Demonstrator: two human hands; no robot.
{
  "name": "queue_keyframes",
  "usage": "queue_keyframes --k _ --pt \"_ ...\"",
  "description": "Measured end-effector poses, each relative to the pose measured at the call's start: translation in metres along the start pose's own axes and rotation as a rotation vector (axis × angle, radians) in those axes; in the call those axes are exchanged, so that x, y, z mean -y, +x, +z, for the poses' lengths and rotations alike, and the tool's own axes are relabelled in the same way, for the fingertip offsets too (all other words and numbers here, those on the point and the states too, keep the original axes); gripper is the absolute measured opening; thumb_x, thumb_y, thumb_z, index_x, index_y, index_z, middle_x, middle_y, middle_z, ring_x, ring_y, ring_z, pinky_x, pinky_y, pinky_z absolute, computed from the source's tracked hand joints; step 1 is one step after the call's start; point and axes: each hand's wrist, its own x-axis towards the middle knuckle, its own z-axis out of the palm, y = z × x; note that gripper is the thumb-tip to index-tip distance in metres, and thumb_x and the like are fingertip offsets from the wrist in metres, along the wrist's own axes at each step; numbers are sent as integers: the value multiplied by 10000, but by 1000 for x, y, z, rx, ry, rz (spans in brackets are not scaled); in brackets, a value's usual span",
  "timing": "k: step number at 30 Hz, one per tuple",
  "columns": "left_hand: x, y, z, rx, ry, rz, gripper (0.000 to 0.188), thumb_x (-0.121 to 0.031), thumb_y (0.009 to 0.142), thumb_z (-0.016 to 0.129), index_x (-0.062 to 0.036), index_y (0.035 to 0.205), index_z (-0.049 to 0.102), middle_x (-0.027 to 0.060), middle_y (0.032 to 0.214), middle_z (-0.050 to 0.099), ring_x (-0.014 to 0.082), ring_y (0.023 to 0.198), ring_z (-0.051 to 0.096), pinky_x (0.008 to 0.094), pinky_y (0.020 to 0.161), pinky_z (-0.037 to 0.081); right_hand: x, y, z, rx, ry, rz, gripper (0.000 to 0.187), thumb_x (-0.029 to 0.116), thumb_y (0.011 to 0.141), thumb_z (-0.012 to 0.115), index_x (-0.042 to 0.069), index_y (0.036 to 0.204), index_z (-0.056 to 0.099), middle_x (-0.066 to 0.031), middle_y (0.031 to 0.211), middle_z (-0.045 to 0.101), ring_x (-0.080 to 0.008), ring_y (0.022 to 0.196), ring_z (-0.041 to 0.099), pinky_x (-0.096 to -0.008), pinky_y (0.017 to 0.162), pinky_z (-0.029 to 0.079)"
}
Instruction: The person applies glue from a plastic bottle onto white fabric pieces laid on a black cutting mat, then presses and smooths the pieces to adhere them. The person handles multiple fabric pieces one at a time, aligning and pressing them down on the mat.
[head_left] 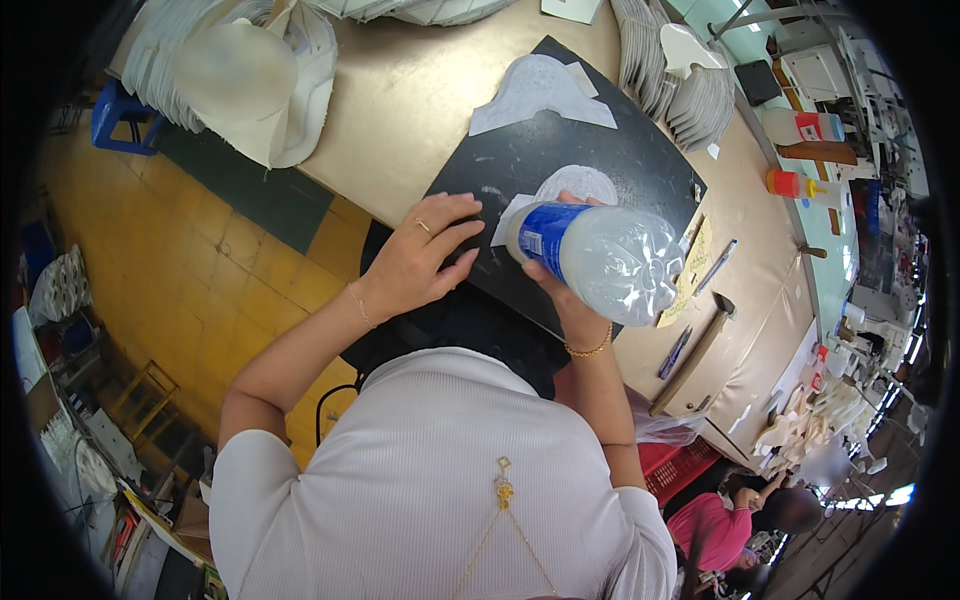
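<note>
My right hand (562,291) is closed around a clear plastic bottle with a blue label (625,262). The bottle is tipped, its base toward the right and its neck end toward a pale rounded piece (580,184) that it partly covers. My left hand (428,252) is open, fingers spread at the near left edge of a black board (515,165), holding nothing. A small white piece (507,222) lies between my left hand and the bottle. Farther up the board rests a larger pale curved piece (540,95).
Stacks of cut pale pieces stand at the table's far left (315,90) and far right (655,75). A hammer (700,350), a pen (675,353) and a yellow note (690,275) lie to the right. A blue stool (125,118) stands left. A person in pink (710,530) sits lower right.
</note>
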Motion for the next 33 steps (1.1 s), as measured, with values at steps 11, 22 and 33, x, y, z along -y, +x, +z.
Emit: queue_keyframes --k 11,22,33 --pt "4 6 -8 -148 -162 -237 369 23 804 667 -5 1162 580 153 1386 472 316 1180 554 371 997 454 6 29 -30 -493 463 211 833 558 763 773 -28 1264 455 -230 1152 638 -327 1074 647 -453 923 551" --pt "-9 17 4 64 58 -92 331 -13 797 654 -17 1127 640 148 1444 430 348 1256 460 425 1065 371 -10 -24 -8 -332 400 125 965 371 623 927 29 1364 412 -212 1320 543 -315 1224 540 -417 1039 440" --pt "11 29 -10 146 -354 -326 398 109 878 454 -42 1201 633 102 1401 467 237 1191 514 335 1032 414 9 -11 25 -174 525 123 1002 286 565 962 17 1367 426 -167 1253 590 -285 1144 593 -405 1013 468"
